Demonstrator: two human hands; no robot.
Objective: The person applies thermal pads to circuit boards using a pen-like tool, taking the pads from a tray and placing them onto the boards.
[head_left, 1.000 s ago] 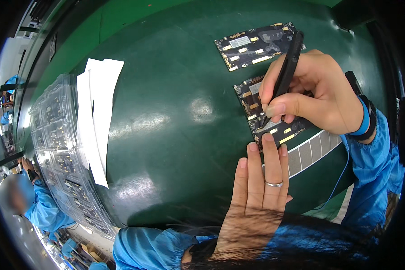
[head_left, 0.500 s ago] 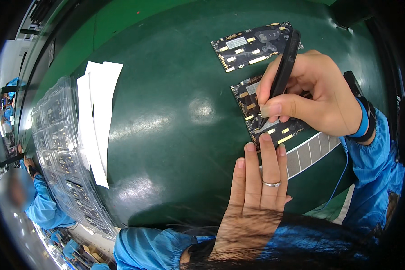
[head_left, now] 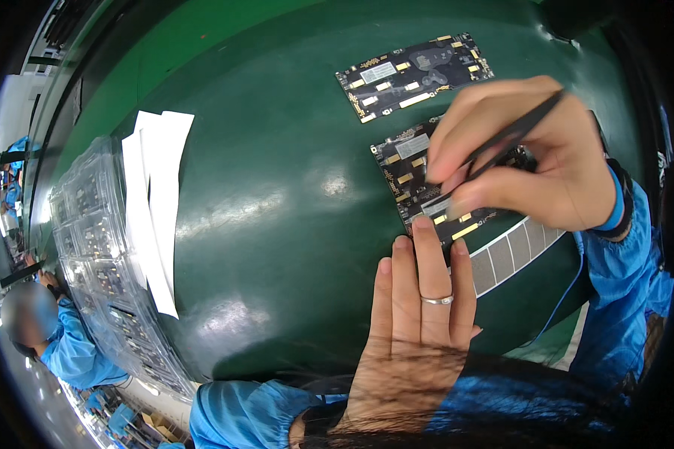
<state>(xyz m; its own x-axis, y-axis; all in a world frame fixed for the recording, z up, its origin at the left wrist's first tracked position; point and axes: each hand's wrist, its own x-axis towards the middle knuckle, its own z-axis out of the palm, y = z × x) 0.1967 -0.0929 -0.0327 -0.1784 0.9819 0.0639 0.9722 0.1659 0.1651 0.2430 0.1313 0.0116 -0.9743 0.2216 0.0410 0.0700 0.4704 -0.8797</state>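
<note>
My right hand (head_left: 528, 157) is shut on black tweezers (head_left: 520, 129), held over the nearer black circuit board (head_left: 406, 179). The tweezers' tips and part of that board are hidden behind my fingers, which are slightly blurred. My left hand (head_left: 427, 314), a ring on one finger, lies flat with its fingers stretched out. Its fingertips touch the near edge of the same board. On the board I see a pale label (head_left: 412, 147) and several gold pads. A second black circuit board (head_left: 393, 78) lies farther off, past my right hand.
Right of my left fingers lies a strip of grey rectangular stickers (head_left: 511, 258) on white backing. White paper strips (head_left: 161, 202) are at left, beside clear plastic trays (head_left: 105, 247) holding boards. A blue cord (head_left: 562, 318) runs from my right wrist. Another person (head_left: 75, 337) sits far left.
My right hand has moved a little right, and the tweezers have tilted over from a steeper angle. My left hand has shifted slightly left, fingertips still on the board.
</note>
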